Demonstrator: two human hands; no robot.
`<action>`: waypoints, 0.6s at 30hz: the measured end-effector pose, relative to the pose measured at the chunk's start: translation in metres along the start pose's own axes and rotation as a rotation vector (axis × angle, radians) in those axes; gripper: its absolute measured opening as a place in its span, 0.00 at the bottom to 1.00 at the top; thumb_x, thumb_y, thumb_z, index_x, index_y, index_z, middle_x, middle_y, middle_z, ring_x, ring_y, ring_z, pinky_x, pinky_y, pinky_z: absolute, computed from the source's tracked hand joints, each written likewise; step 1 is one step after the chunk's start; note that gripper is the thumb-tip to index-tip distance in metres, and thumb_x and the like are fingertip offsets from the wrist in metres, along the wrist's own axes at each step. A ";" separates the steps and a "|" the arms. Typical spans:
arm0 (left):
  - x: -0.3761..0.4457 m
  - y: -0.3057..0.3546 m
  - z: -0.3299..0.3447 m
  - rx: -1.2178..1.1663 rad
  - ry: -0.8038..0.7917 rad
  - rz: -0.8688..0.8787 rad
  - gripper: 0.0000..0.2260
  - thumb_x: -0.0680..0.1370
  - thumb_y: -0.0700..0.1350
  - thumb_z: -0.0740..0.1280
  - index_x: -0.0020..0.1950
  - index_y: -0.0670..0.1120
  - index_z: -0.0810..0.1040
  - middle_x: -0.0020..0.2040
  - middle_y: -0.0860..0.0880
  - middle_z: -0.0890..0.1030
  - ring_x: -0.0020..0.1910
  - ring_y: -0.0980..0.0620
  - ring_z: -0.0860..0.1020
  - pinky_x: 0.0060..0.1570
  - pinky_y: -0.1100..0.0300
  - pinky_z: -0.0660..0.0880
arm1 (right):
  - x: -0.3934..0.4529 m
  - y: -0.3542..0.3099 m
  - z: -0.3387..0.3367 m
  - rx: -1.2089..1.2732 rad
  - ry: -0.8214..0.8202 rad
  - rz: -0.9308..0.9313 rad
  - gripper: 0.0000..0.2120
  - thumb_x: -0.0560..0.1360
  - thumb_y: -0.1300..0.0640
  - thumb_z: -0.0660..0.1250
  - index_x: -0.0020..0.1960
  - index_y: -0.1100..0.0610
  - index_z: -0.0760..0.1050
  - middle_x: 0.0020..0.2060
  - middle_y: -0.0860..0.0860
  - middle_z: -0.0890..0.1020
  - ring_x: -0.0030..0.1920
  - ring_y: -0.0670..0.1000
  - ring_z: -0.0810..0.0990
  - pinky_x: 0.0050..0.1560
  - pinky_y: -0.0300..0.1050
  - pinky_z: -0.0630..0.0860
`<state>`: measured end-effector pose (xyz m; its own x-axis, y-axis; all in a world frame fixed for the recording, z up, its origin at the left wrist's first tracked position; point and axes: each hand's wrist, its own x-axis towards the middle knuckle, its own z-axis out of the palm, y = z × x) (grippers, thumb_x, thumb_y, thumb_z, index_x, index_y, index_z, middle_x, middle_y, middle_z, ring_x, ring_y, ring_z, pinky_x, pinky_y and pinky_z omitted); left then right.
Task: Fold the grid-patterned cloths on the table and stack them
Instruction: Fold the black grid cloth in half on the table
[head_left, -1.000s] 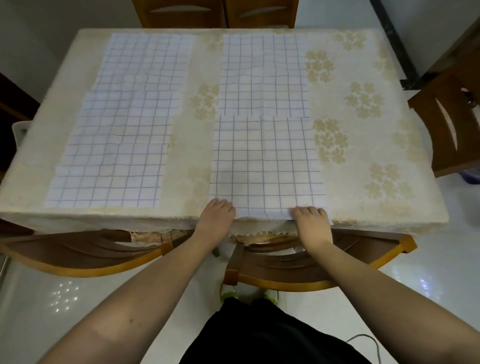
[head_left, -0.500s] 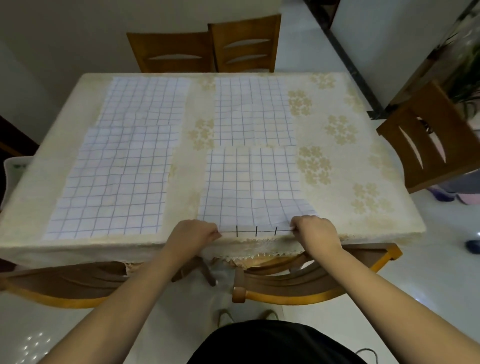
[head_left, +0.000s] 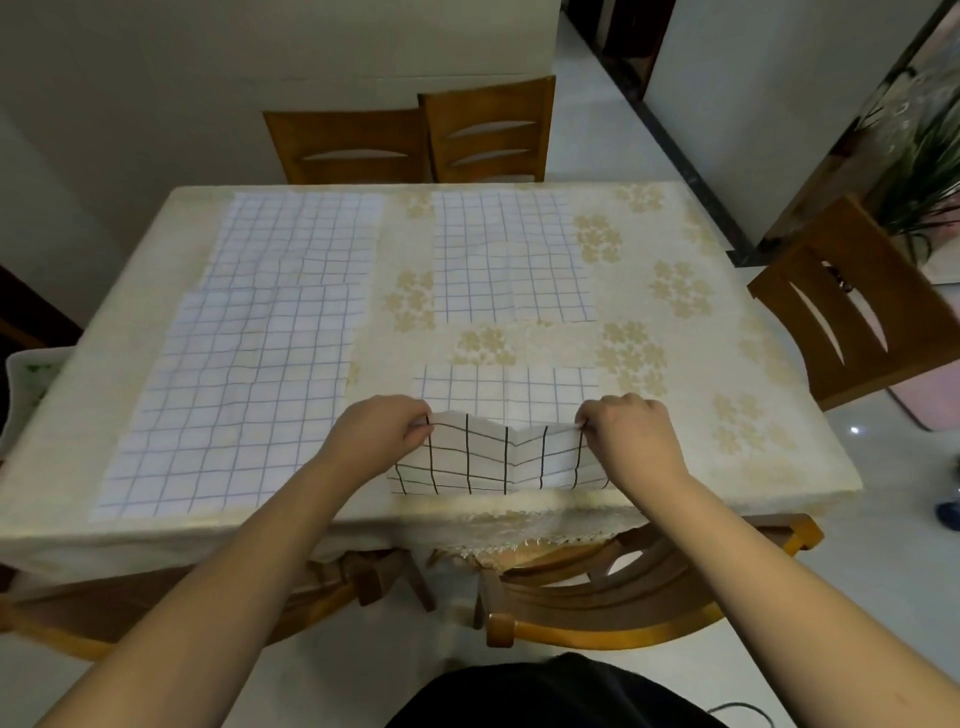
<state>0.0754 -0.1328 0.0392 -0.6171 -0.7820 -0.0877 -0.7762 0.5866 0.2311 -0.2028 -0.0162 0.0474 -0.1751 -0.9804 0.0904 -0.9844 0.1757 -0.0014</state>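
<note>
Several white grid-patterned cloths lie on the table (head_left: 675, 467). The near cloth (head_left: 509, 400) is half folded: its near edge is lifted and carried away from me, showing a darker-lined underside (head_left: 498, 457). My left hand (head_left: 379, 431) pinches the left corner of that raised edge and my right hand (head_left: 631, 434) pinches the right corner. Beyond it another cloth (head_left: 511, 260) lies flat. On the left, a far cloth (head_left: 301, 239) and a near cloth (head_left: 244, 395) lie flat, slightly overlapping.
A cream flower-patterned tablecloth (head_left: 649, 291) covers the table. Wooden chairs stand at the far side (head_left: 415, 140), at the right (head_left: 852, 306) and tucked in below the near edge (head_left: 597, 587). A plant (head_left: 924, 156) is at the far right.
Both hands took hold of the near cloth's front edge, lifted it and carried it away from me over the cloth. A gap now shows between this cloth and the one beyond.
</note>
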 end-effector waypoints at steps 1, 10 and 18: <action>0.007 -0.001 0.000 -0.007 0.008 -0.025 0.10 0.81 0.51 0.61 0.52 0.49 0.80 0.47 0.52 0.81 0.46 0.51 0.79 0.43 0.56 0.76 | 0.006 -0.001 0.003 0.007 0.042 0.011 0.10 0.74 0.62 0.67 0.50 0.51 0.82 0.42 0.50 0.84 0.47 0.57 0.79 0.49 0.49 0.69; 0.074 -0.019 0.032 -0.072 0.080 -0.136 0.08 0.79 0.48 0.65 0.52 0.46 0.81 0.48 0.49 0.80 0.48 0.49 0.78 0.41 0.57 0.72 | 0.070 0.015 0.044 -0.001 0.098 0.062 0.13 0.65 0.68 0.73 0.44 0.53 0.81 0.30 0.49 0.81 0.36 0.57 0.79 0.49 0.52 0.72; 0.146 -0.034 0.069 -0.055 0.094 -0.199 0.10 0.79 0.49 0.65 0.53 0.46 0.82 0.52 0.46 0.80 0.50 0.45 0.77 0.45 0.54 0.72 | 0.137 0.048 0.097 0.082 0.053 -0.007 0.23 0.66 0.71 0.70 0.57 0.54 0.80 0.42 0.53 0.84 0.47 0.60 0.81 0.60 0.59 0.70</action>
<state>0.0030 -0.2525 -0.0481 -0.4359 -0.8988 -0.0464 -0.8714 0.4086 0.2714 -0.2758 -0.1505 -0.0366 -0.1697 -0.9751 0.1428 -0.9838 0.1592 -0.0822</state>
